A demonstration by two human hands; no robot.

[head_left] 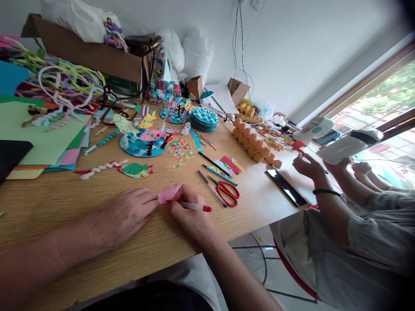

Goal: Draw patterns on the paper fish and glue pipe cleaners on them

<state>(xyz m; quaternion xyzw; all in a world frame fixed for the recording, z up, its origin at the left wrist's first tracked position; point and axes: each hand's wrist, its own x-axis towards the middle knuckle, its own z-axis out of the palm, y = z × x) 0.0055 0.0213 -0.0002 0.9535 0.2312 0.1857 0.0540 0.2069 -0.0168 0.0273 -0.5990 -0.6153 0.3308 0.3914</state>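
Note:
A small pink paper piece point(166, 195) with drawn lines lies flat on the table at the near middle. My right hand point(193, 218) is closed round a red-capped pen point(196, 207), its tip at the paper. My left hand point(131, 211) lies flat, fingers stretched out, their tips at the paper's left edge. Just beyond is a green paper fish point(134, 169) beside a twisted white pipe cleaner point(105, 169). Right of my right hand lie red-handled scissors point(228, 193) and a grey pen point(212, 188).
Finished paper fish stand on a blue wavy disc point(129, 149), near scattered paper dots point(181, 151). Coloured paper sheets point(48, 138) and pipe cleaners point(71, 77) fill the left. Egg cartons point(251, 140) and a phone point(285, 188) lie right, where a co-worker point(372, 229) holds a white device point(346, 147).

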